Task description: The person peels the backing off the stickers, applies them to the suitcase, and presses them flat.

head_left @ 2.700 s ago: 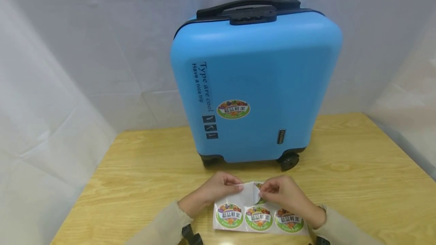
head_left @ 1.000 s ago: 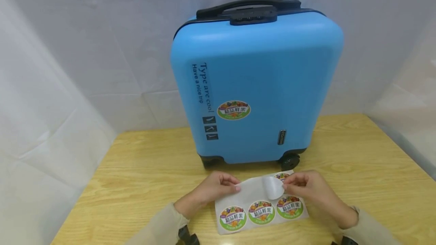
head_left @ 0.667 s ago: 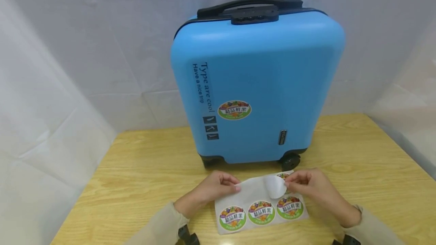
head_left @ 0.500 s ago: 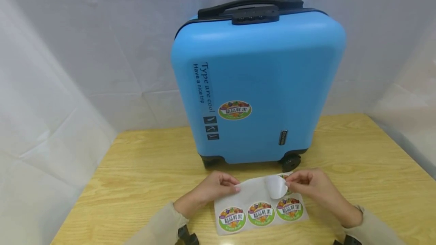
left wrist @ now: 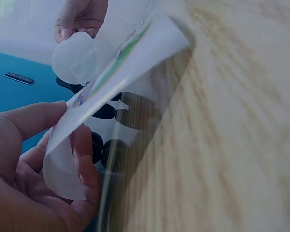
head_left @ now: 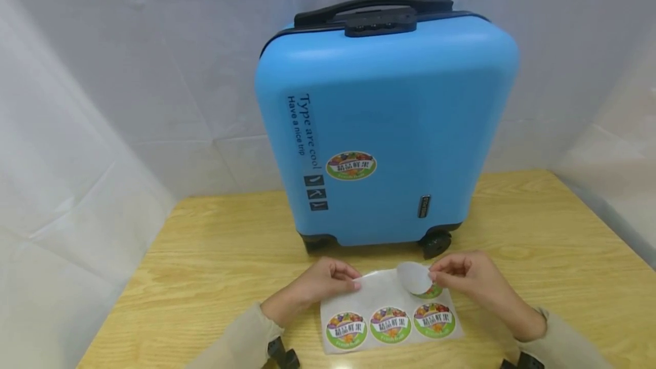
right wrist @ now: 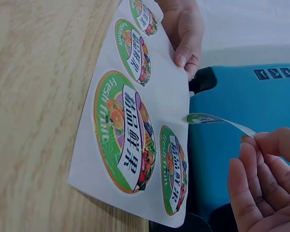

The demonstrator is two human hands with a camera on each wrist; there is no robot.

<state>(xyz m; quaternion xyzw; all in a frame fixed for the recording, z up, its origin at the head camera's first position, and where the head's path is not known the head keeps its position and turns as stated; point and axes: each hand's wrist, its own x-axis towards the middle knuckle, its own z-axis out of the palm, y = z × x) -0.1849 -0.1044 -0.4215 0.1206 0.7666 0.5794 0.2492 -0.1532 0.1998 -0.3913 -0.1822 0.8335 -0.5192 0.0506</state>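
My left hand [head_left: 325, 289] grips the upper left edge of a white sticker sheet [head_left: 353, 302], thumb on the printed side and fingers behind. The sheet is tilted up off the table, bearing several round fruit stickers. Between thumb and forefinger, my right hand [head_left: 474, 285] pinches the edge of a round sticker [head_left: 414, 278], its white back facing the head camera. In the right wrist view this sticker [right wrist: 222, 121] bends outward with its far end at the sheet's upper edge; I cannot tell whether it touches there. Behind stands a blue suitcase [head_left: 389, 113] with one fruit sticker [head_left: 351, 165] on its front.
The suitcase stands upright on a wooden table [head_left: 215, 261], its wheel [head_left: 435, 242] just beyond the sheet. A black handle [head_left: 374, 9] tops it. White cloth [head_left: 154, 73] hangs behind and along the sides.
My right hand has moved right, lifting the sticker from its curl over the sheet; its white back now shows nearly whole. The sheet has shifted slightly. My left hand keeps its grip.
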